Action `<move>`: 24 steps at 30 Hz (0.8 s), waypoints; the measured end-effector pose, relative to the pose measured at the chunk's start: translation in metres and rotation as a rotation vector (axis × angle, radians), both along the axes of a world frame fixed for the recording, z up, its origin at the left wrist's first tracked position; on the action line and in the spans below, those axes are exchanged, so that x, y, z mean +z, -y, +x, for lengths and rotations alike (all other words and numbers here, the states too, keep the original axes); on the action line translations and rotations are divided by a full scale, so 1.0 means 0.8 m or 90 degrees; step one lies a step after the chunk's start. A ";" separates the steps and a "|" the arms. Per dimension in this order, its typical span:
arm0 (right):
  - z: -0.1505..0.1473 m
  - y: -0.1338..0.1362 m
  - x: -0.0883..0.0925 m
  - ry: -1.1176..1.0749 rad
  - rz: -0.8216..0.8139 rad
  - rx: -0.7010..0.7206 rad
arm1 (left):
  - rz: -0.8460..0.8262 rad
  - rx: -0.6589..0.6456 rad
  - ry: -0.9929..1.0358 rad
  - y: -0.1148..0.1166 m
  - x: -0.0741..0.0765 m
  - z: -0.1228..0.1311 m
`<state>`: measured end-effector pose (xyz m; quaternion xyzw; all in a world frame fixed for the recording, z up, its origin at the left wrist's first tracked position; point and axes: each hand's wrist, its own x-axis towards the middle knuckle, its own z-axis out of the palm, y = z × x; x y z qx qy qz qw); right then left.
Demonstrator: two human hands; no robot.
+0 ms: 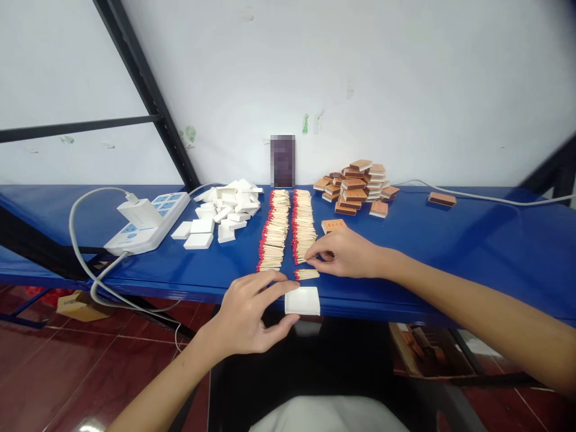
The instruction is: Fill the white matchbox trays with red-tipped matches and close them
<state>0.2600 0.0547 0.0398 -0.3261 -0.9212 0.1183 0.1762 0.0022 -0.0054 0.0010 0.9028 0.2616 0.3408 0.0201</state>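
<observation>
My left hand [256, 312] grips a white matchbox tray [302, 300] between thumb and fingers at the front edge of the blue shelf. The tray's inside faces up and looks bare. My right hand [339, 253] has its thumb and forefinger closed at the pale ends of the matches [305, 225] in the right-hand column; whether a match is in the pinch is too small to make out. Just above the tray lies a small separate group of matches [306, 274], red heads to the left. A second column of matches [275, 231] runs alongside. An orange matchbox sleeve [333, 225] sits behind my right hand.
White trays [229, 207] are heaped at the left, beside a power strip [153, 225] with a plugged-in charger and cable. Orange matchboxes [355, 186] pile up at the back right; one matchbox [441, 198] lies apart. A blurred dark rectangle [282, 161] leans on the wall.
</observation>
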 end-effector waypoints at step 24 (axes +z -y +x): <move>0.002 0.001 0.005 0.005 -0.116 -0.041 | 0.019 0.010 -0.003 0.001 0.001 0.000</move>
